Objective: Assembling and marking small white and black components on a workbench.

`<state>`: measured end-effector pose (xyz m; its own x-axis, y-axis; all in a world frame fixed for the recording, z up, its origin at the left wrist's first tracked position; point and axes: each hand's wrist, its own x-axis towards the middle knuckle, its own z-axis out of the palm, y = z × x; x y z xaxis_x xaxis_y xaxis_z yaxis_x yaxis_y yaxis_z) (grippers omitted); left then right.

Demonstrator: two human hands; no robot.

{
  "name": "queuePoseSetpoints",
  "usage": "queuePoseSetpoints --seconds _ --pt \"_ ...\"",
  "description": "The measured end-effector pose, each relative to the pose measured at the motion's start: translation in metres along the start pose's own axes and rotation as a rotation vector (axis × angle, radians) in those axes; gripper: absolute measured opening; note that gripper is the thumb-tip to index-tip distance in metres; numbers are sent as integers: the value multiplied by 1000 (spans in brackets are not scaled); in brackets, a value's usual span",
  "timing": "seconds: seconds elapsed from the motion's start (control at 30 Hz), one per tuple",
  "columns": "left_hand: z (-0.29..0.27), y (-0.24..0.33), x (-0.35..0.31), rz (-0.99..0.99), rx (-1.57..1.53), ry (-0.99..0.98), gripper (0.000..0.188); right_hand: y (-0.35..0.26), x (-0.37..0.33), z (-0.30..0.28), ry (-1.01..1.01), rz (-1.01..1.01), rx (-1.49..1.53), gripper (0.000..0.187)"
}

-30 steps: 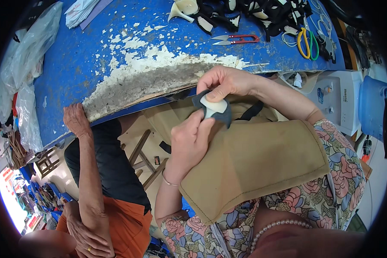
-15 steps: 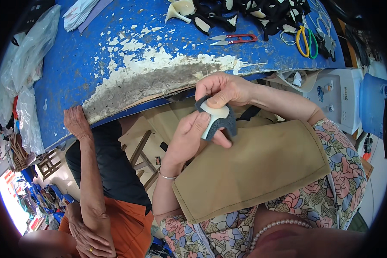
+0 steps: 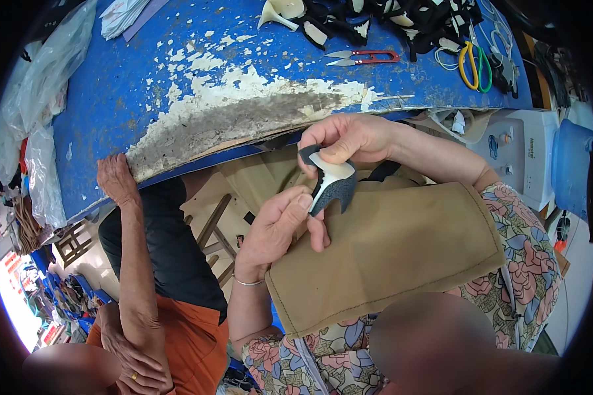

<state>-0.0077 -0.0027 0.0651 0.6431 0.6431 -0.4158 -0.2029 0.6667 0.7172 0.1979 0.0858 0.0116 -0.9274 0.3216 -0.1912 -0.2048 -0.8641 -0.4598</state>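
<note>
Over my tan apron [image 3: 389, 250], both hands hold a small cream moulded piece with dark grey foam lining [image 3: 337, 172]. It has a wide flared end and a narrower stem; its exact kind is unclear. My right hand [image 3: 357, 140] pinches the flared end between thumb and bent fingers. At the lower, narrow end, the thumb and forefinger of my left hand [image 3: 278, 222] grip the edge, with another finger hanging below. The inner side of the foam is partly hidden.
A worn blue table [image 3: 132, 85] lies ahead, bearing red thread snips [image 3: 369, 58], yellow-and-green-handled scissors [image 3: 469, 66] and a heap of black-covered cream pieces [image 3: 402, 20]. Another person's hand [image 3: 117, 179] rests on its left edge. A water dispenser [image 3: 517, 155] stands at right.
My left hand has slid down and left to the narrow end of the piece. The piece has turned, showing more of its dark foam edge. My right hand keeps its pinch.
</note>
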Motion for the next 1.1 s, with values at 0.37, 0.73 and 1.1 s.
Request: queuePoseSetpoints --seconds 0.37,0.73,1.1 --pt "-12 -9 -9 173 -162 143 36 -21 -3 12 118 -244 -491 49" --pt "-19 -28 -6 486 -58 405 27 7 23 41 406 -1244 -1549 46" --pt "1 -50 45 1110 615 947 38 27 17 41 541 -848 -1260 26"
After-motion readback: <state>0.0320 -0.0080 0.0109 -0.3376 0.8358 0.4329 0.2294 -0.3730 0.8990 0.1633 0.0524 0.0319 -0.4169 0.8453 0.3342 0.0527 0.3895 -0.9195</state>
